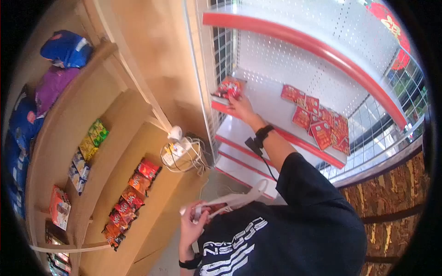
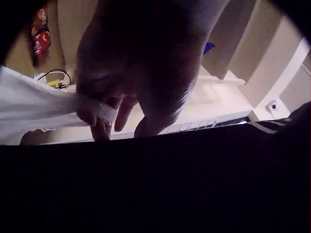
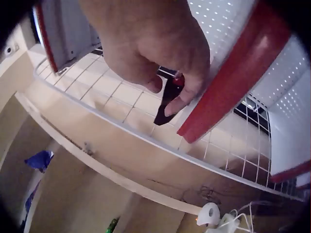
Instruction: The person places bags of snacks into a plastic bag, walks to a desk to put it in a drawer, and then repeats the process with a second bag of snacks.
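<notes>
At the left end of the white shelf with a red edge, the right hand (image 1: 243, 109) pinches a red snack packet (image 1: 229, 87). In the right wrist view the right hand (image 3: 155, 53) has thumb and fingers on the packet's dark edge (image 3: 167, 102), beside the red shelf edge. Close to the body, the left hand (image 1: 192, 226) grips the handle of a white bag (image 1: 241, 198). The left wrist view is dark; there the left hand (image 2: 141, 73) has its fingers curled on the white bag material (image 2: 39, 107).
Flat red packets (image 1: 322, 131) lie on the same shelf to the right. Wooden shelves (image 1: 152, 202) at the left hold rows of snack packets (image 1: 124, 211). A white camera (image 1: 175, 133) and tangled cables (image 1: 198, 154) sit at the corner between the shelving units. A wire grid stands beside the white shelves.
</notes>
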Demonstrator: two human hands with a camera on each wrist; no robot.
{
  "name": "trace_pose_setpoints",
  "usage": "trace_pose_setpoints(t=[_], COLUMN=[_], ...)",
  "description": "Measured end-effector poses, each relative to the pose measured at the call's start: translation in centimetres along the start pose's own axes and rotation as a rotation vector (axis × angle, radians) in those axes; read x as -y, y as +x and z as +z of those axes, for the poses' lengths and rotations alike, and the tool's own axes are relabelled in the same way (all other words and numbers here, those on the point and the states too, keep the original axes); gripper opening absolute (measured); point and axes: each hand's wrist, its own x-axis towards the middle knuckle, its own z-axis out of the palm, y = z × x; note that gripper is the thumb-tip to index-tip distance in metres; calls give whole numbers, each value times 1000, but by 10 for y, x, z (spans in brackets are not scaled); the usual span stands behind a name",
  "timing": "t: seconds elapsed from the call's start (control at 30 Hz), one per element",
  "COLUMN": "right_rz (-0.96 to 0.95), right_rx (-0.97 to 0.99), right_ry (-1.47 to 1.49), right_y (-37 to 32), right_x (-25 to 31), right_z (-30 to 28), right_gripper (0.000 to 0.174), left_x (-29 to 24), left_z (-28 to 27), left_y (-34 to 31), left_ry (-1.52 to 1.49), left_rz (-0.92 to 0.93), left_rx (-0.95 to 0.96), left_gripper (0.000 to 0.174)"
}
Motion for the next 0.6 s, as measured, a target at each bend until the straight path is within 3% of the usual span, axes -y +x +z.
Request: trace_pose_setpoints(t=[0.07, 0.13, 0.17, 0.23, 0.3, 0.37, 0.4, 0.47, 0.5, 0.57, 0.6], right_rz=[-135, -83, 1, -18, 243, 298, 317, 203, 214, 237, 244], right_rx=[-90, -144, -146, 320, 716, 945, 936, 754, 749, 666, 793], right_ry=[-396, -387, -398, -192, -264, -445, -431, -689, -680, -665, -723], right_y=[-19, -84, -114, -170, -230, -275, -293, -316, -314, -302, -292], right_x=[20, 42, 38, 20, -15, -71, -87, -107, -107, -99, -88], right_z=[1, 19, 27, 28, 24, 12, 7, -2, -4, -8, -10], right_gripper=[65, 34, 34, 25, 20, 24, 24, 28, 28, 29, 30], left_x=[-4, 9, 0, -24, -43, -61, -67, -78, -82, -88, -92], left_z=[-5, -12, -20, -20, -17, -18, -18, -17, -17, -17, -14], left_y=[2, 11, 11, 13, 14, 19, 20, 22, 24, 24, 27], left_ry=[169, 60, 50, 38, 42, 110, 116, 254, 260, 260, 275], left_rz=[127, 18, -27, -16, 10, 85, 65, 76, 66, 25, 6], left_rx=[-52, -34, -67, -119, -121, -157, -146, -150, -142, -149, -168], left_gripper=[35, 37, 39, 49, 57, 80, 80, 103, 103, 122, 132])
